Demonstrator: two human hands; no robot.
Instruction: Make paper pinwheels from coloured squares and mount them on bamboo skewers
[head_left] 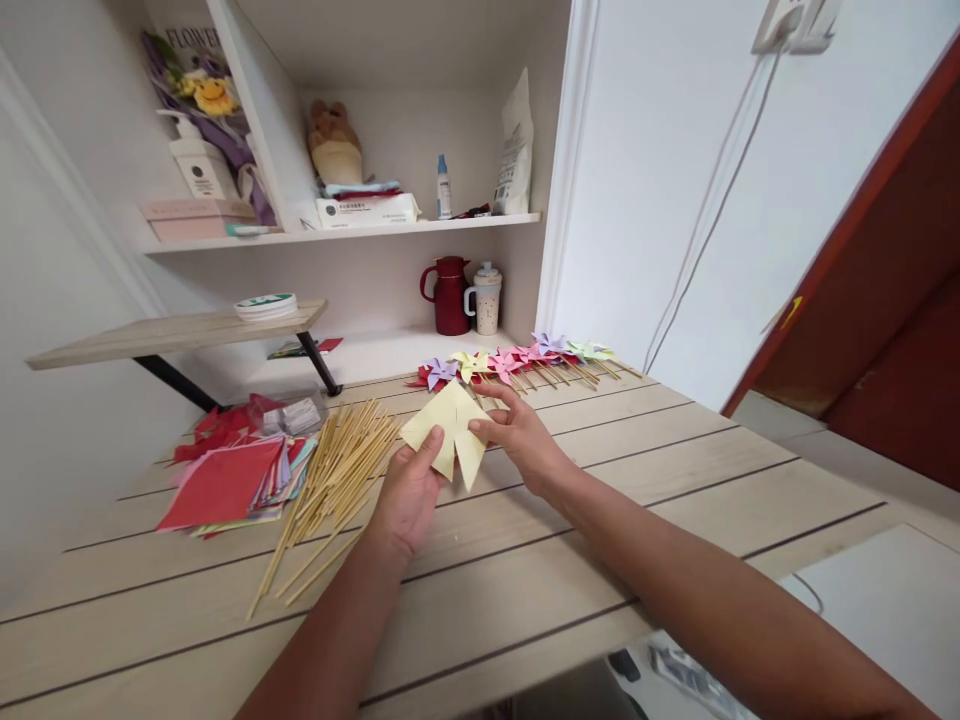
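A square of pale yellow paper (438, 408), slit from its corners toward the middle, is held up above the slatted table (540, 610). My left hand (409, 495) pinches its lower left part, thumb on top. At the right side, my right hand (517, 435) has thumb and fingers closed on the paper's edge. Left of my left hand lies a loose bundle of thin wooden sticks (341, 470). Beyond the paper, finished paper pinwheels on sticks, such as a yellow pinwheel (471, 366) and a purple pinwheel (441, 372), lie in a row.
A stack of coloured paper squares (225, 485) lies at the left, beside a clear plastic pack (296, 415). Behind it stands a small raised shelf (187, 330). A red jug (451, 298) and a lidded cup (487, 300) stand in the back shelving.
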